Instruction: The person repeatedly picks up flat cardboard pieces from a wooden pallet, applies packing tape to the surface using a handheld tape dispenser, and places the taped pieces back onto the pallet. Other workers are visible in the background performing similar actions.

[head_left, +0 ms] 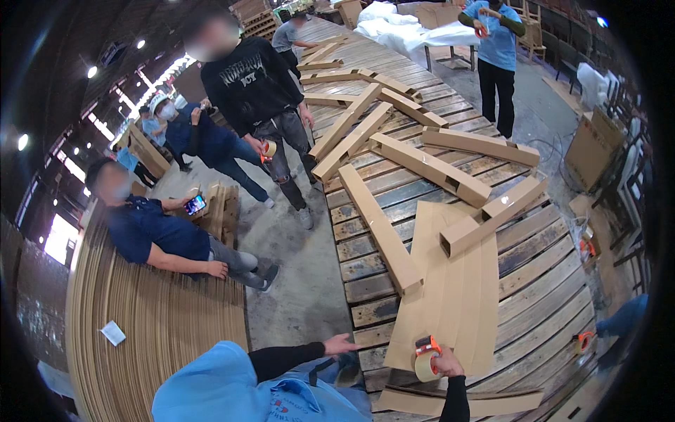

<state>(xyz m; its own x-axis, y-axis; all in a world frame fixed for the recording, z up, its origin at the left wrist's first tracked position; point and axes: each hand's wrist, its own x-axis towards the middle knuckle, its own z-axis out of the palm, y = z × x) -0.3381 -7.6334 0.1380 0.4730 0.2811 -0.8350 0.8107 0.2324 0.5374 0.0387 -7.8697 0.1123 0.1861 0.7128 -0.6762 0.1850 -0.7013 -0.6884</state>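
the right hand (pixel 447 363) has its fingers clamped on a tape dispenser (pixel 426 360) with an orange frame, held over the near end of a flat creased cardboard sheet (pixel 450 295). the sheet lies on the wooden-slat table (pixel 541 295), long axis running away from the person, directly ahead of the right hand. the left hand (pixel 339 345) rests with fingers apart at the table edge, just left of the sheet and holding nothing. folded cardboard channels (pixel 429 167) lie farther up the table.

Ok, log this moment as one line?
left hand: open, on wooden platform edge | right hand: gripping tape dispenser | at: flat cardboard sheet | nearby: long cardboard box
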